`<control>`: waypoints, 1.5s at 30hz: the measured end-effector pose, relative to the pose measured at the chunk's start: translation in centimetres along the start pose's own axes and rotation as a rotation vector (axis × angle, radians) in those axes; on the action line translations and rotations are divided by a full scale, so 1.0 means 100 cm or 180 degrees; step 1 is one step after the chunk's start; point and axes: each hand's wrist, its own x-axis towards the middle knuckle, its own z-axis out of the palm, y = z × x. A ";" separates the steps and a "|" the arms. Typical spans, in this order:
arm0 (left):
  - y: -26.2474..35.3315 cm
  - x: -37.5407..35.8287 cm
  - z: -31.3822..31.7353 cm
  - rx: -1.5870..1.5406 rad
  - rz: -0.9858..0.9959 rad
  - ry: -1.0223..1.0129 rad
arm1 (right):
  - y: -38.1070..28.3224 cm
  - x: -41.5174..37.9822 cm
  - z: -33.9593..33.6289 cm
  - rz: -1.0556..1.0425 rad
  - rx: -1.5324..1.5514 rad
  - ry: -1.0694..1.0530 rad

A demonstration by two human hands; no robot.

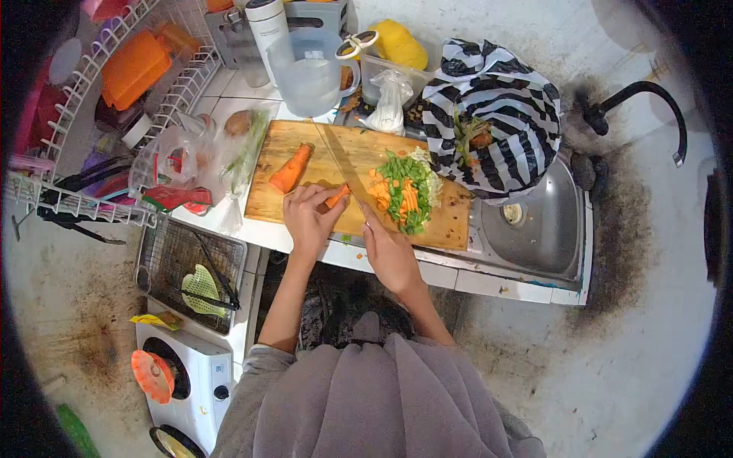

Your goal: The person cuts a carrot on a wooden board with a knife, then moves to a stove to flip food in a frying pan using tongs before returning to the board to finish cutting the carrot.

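Observation:
A wooden cutting board (347, 145) lies on the white tiled counter. My left hand (309, 217) is closed on a piece of carrot (334, 198) at the board's front half. My right hand (389, 256) grips a knife (341, 164), its long blade pointing away across the board, close beside the carrot piece. A larger peeled carrot (292, 169) rests at the board's left. To the right of the blade are chopped green vegetables (398, 179), cut carrot pieces (410, 200) and pale chopped bits (433, 183) in one pile.
A striped plastic bag (492, 164) with scraps stands by the sink (546, 237), under a black faucet (649, 88). Behind the board are a clear jug (305, 88) and scissors (357, 44). Plastic bags (187, 160), a dish rack (72, 130) and a stove (206, 366) are left.

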 end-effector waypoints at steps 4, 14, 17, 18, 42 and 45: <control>0.001 0.001 0.000 -0.0113 -0.0076 -0.0058 | 0.001 0.004 0.007 -0.0024 -0.0231 -0.0024; 0.000 -0.002 0.001 0.0116 -0.0084 0.0020 | 0.007 -0.009 -0.001 -0.0118 0.0399 0.0274; 0.006 0.001 -0.001 0.0164 0.0016 0.0119 | 0.001 -0.012 -0.011 0.0140 0.0631 0.0065; 0.006 0.000 -0.001 0.0146 0.0007 0.0106 | 0.002 -0.012 -0.009 0.0111 0.0689 0.0030; -0.001 0.000 -0.001 0.0032 -0.0050 -0.0015 | -0.007 0.010 0.005 -0.0165 -0.0818 -0.0094; -0.001 0.000 0.001 0.0042 -0.0024 0.0042 | -0.003 0.012 0.008 -0.0221 -0.0757 -0.0014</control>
